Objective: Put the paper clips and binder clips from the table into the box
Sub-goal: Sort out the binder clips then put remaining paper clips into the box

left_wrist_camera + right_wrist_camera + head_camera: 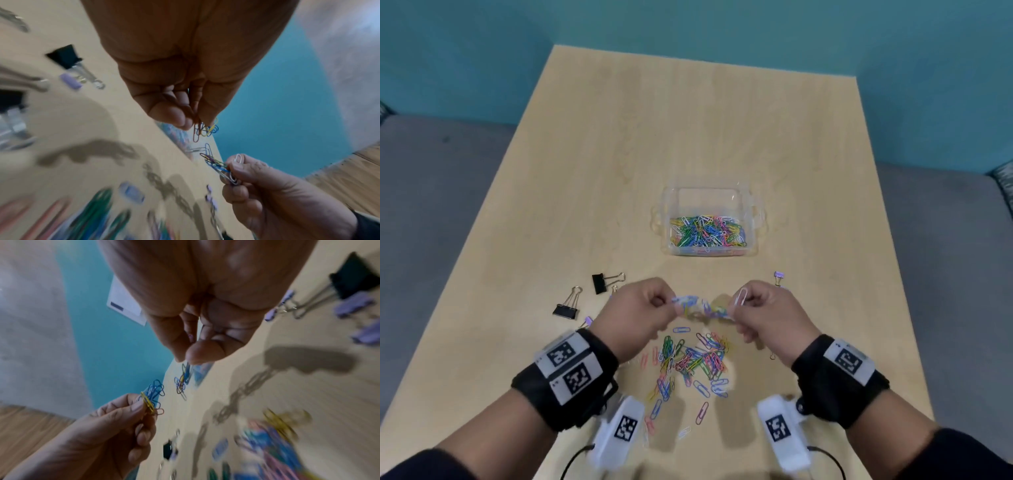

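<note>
Both hands hover above the table, each pinching a small bunch of coloured paper clips. My left hand (654, 303) holds its bunch of clips (205, 129) between thumb and fingers. My right hand (753, 305) pinches another bunch of clips (183, 379), a white clip sticking up. A loose pile of coloured paper clips (688, 359) lies under the hands. The clear plastic box (709, 192) stands farther back, with several clips inside. Two black binder clips (602, 281) (568, 306) lie to the left, and a small purple binder clip (778, 275) to the right.
The wooden table (619, 154) is bordered by grey floor and a teal wall. More small purple binder clips (353, 305) lie near the hands. Black wrist straps with white camera units (619, 431) sit at the near table edge.
</note>
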A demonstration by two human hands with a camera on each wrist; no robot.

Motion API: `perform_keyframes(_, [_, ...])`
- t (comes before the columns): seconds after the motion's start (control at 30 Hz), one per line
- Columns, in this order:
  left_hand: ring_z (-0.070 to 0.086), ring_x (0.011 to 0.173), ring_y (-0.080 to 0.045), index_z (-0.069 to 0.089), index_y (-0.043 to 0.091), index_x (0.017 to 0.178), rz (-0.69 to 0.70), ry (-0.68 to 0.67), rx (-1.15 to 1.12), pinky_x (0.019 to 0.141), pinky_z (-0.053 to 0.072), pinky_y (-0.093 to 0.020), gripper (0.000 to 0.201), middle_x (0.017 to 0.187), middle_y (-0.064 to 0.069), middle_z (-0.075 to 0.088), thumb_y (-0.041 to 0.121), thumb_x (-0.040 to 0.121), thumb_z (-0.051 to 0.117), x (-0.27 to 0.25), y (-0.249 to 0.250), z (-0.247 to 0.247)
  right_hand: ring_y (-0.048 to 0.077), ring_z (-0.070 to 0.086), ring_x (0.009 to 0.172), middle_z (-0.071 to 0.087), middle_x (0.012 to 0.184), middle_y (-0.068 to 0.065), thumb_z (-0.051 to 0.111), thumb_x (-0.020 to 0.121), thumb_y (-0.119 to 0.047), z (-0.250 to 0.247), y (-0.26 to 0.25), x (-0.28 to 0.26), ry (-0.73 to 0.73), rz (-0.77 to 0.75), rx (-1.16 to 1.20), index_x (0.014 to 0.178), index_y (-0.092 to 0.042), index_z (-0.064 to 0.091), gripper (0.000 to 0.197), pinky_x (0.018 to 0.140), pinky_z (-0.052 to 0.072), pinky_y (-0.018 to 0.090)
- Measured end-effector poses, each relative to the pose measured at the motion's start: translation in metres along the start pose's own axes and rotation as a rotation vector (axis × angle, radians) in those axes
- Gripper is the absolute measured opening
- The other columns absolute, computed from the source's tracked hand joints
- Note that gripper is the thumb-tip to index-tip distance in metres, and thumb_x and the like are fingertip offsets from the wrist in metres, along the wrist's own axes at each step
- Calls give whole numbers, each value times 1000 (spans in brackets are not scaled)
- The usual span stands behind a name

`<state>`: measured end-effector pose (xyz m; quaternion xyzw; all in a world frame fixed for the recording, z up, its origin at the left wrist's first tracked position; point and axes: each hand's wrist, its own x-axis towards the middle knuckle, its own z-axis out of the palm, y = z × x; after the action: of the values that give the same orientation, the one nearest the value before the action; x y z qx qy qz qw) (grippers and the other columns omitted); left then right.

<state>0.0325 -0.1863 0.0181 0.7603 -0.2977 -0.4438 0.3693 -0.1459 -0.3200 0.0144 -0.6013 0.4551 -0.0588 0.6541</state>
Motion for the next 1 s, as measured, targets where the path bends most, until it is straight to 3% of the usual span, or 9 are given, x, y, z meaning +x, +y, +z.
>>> perform_keyframes(0.1, [52, 50, -21, 60, 6, 74, 80, 84, 26, 51, 46, -33, 14, 60, -15, 60, 11, 83, 69, 30, 26, -10, 12, 47, 41, 53, 48, 0, 62, 81, 10, -10, -24, 26, 101, -49, 61, 71, -6, 57, 19, 39, 42, 21])
perform_keyframes(0.27, [63, 60, -31, 59, 15, 71, 147, 183, 167, 62, 55, -45, 14, 60, -6, 62, 20, 79, 69, 80, 49, -16, 17, 45, 45, 48, 56, 9, 62, 82, 5, -14, -56, 69, 210, -146, 29, 65, -11, 52, 25, 43, 43, 24])
perform_keyframes(0.43, [64, 64, -28, 63, 19, 73, 142, 183, 168, 67, 56, -45, 9, 62, 1, 62, 25, 76, 70, 91, 51, -8, 12, 56, 45, 58, 63, 0, 65, 86, -5, -4, -66, 83, 220, -113, 14, 77, -11, 57, 13, 50, 55, 30])
perform_keyframes(0.5, [66, 65, -27, 65, 21, 79, 137, 217, 82, 67, 57, -45, 3, 65, 1, 63, 23, 77, 66, 83, 44, -9, 17, 61, 54, 58, 70, 1, 62, 88, -11, -8, -58, 77, 254, -88, -50, 90, -13, 60, 4, 63, 60, 42])
perform_keyframes(0.57, [67, 72, -27, 66, 23, 85, 142, 241, 145, 71, 57, -40, 7, 74, 1, 65, 18, 83, 60, 71, 31, -9, 21, 60, 65, 59, 77, -1, 56, 88, -16, -11, -40, 63, 276, -115, -221, 100, -18, 61, 12, 66, 56, 40])
perform_keyframes(0.67, [62, 90, -24, 67, 21, 104, 184, 110, 623, 80, 48, -31, 21, 99, -2, 61, 18, 91, 51, 44, 1, 1, 21, 58, 85, 60, 97, -1, 47, 88, -15, -2, -7, 32, 120, -155, -645, 109, -21, 63, 26, 76, 45, 28])
perform_keyframes(0.73, [59, 91, -25, 65, 24, 112, 235, -19, 812, 80, 48, -34, 28, 103, -3, 56, 14, 92, 47, 28, -20, 16, 24, 57, 96, 57, 111, 4, 42, 89, -13, 12, 13, 13, -8, -140, -878, 114, -19, 62, 32, 80, 45, 31])
perform_keyframes(0.83, [49, 93, -25, 57, 27, 115, 262, -112, 982, 76, 49, -39, 39, 104, -3, 47, 4, 84, 48, 8, -38, 36, 26, 49, 103, 48, 113, 5, 44, 87, -11, 34, 31, -5, -83, -164, -1029, 114, -18, 57, 31, 81, 44, 36])
perform_keyframes(1.0, [44, 84, -22, 58, 23, 101, 342, -114, 1018, 69, 42, -32, 27, 97, -1, 47, 5, 82, 49, -21, -48, 49, 26, 42, 101, 43, 110, 5, 43, 91, -14, 52, 45, -31, -140, -311, -1168, 106, -17, 51, 18, 74, 35, 31])
